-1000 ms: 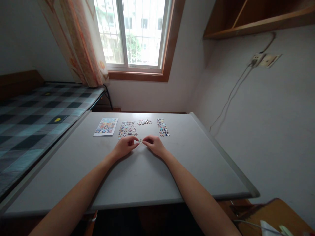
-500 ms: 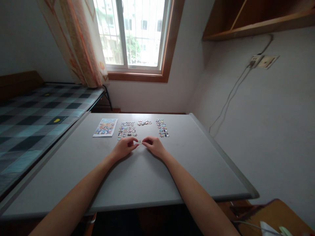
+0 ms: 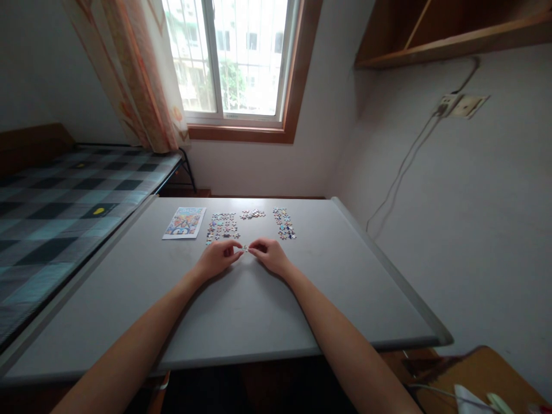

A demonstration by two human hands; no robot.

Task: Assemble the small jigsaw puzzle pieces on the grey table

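Grey table (image 3: 241,322). Card (image 3: 184,223) flat on its far left; rightward of that, in order, left block (image 3: 220,223), heap (image 3: 253,214), right block (image 3: 283,223), all jigsaw bits. Left hand (image 3: 218,257) and right hand (image 3: 271,256) nearer, pinching one piece (image 3: 245,248) between them; cannot tell if it touches table.

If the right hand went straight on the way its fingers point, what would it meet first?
Likely the small jigsaw piece just ahead of the right hand, possibly already touching it, then the left hand; exact contact is unclear.
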